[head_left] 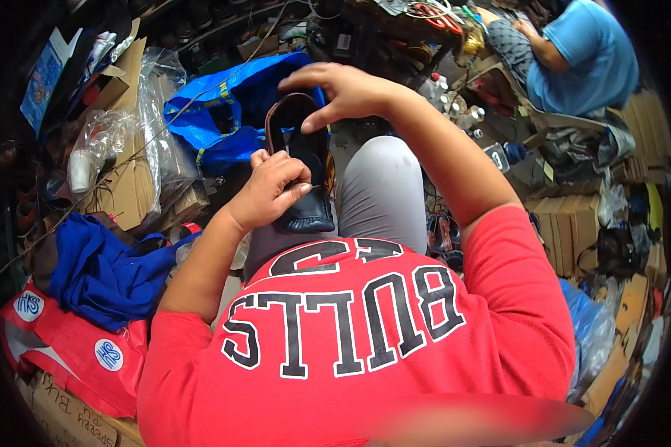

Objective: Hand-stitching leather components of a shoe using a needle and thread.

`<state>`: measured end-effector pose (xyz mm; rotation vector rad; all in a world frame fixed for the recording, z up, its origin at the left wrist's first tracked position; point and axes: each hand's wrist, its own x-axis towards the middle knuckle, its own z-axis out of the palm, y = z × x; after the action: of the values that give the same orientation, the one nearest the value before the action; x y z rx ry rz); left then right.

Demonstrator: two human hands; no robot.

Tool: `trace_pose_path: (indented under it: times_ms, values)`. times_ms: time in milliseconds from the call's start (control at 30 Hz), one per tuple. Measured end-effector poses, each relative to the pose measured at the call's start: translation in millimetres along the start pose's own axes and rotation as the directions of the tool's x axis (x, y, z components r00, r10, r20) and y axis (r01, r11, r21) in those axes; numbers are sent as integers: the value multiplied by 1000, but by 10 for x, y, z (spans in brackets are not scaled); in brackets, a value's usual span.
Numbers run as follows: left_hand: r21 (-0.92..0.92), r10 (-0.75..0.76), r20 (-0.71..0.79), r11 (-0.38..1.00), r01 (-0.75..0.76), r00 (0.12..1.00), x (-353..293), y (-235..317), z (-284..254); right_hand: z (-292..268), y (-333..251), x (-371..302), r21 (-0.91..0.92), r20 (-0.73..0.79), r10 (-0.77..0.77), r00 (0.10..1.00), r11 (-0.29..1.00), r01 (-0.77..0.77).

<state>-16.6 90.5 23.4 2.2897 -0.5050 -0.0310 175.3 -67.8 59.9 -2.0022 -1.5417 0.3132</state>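
Black leather shoe (303,217), round-toed, on left edge of your grey-trousered lap (384,190), presumably for bracing; left hand (274,186): fingers pinched together against it; right hand (344,91): fingers apart.

My camera sits on the wearer's head, looking down and ahead, very wide, red shirt (365,328) close up, left hand (271,190) and right hand (344,93) just beyond

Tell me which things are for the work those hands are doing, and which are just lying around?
For the work:
- dark shoe
- left hand, closed on it
- right hand, at its open end

Seemingly just lying around:
- blue bag
- white cup
- blue cloth
- red bag
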Motion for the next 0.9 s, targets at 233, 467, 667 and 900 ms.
trace_pose_path:
  times_ms: [233, 467, 667, 900]
  values:
    - [-84, 90, 136, 993, -79, 987, -37, 75, -14, 5, -221, -153, -439, 149, 203, 968, 890, -119]
    - [-864, 91, -46, 497, -85, 995, -42, 343, -115, -254, -1328, -1162, -559, 40, 722, 691, 589, -583]
    - [-981, -91, -98, 177, -81, 991, 80, 619, -94, 36, -1460, -1476, -98, -197, 400, 895, 901, -424]
    - [-945, -203, -170, 311, -101, 964, 343, 865, 63, 325, -1393, -1144, 941, -252, 609, 752, 336, 43]
